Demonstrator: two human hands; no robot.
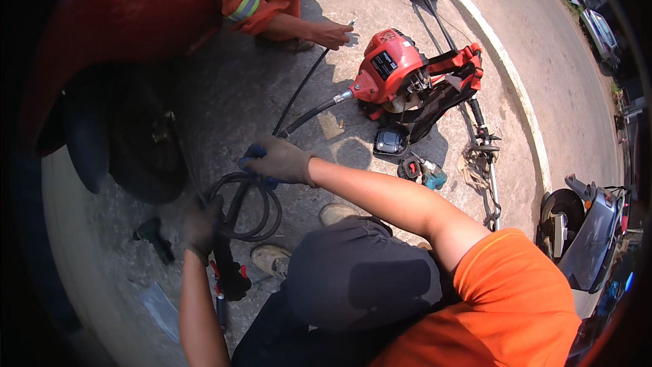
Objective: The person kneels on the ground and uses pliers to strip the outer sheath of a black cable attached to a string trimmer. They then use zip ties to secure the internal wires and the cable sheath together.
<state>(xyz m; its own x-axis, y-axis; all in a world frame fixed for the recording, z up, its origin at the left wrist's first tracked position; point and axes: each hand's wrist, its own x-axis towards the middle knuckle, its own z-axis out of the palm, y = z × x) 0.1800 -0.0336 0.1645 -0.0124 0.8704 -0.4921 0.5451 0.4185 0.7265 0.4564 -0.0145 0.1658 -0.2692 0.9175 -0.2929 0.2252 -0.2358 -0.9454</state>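
My right hand (275,162), in a grey-and-blue glove, is closed on black tubing (240,200) beside loops of thin black cable (270,221). My left hand (202,228), gloved and blurred, grips the same bundle lower down. Below it is a black handle with red levers (232,278). A thick flexible shaft (303,119) runs to a red backpack engine (392,68) with black straps, lying on the concrete. A co-worker's hand (331,35) in an orange sleeve holds a thin black cable above my hands.
A red vehicle body (136,7) and dark wheel (146,163) fill the upper left. A black-lidded part (390,141), teal drill (432,175), dark green drill (156,241) and long pole tool (496,197) lie around. A kerb (516,88) borders the road; a scooter (584,238) stands right.
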